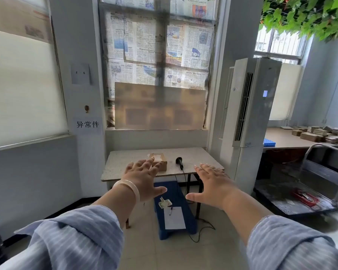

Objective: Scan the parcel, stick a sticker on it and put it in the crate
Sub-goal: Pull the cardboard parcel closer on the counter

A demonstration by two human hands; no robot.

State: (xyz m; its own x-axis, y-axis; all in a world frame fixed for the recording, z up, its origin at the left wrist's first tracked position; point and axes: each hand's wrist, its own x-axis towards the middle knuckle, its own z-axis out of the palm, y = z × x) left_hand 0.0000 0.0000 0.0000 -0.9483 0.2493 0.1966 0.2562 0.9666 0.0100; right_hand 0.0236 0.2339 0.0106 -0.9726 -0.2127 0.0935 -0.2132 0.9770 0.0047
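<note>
A small brown cardboard parcel with a label on top stands on the speckled table. To its right lies a black hand-held scanner, its cable trailing down to the floor. Under the table's front sits a blue crate, upside down, with a white sheet and a small cream object on it. My left hand hovers open in front of the parcel, partly covering it. My right hand hovers open, well short of the scanner. Both hold nothing.
A standing air conditioner is right of the table. A metal cart with a red item stands at the right. A far desk carries several parcels and a blue tray. Walls and a papered window close off the back and left.
</note>
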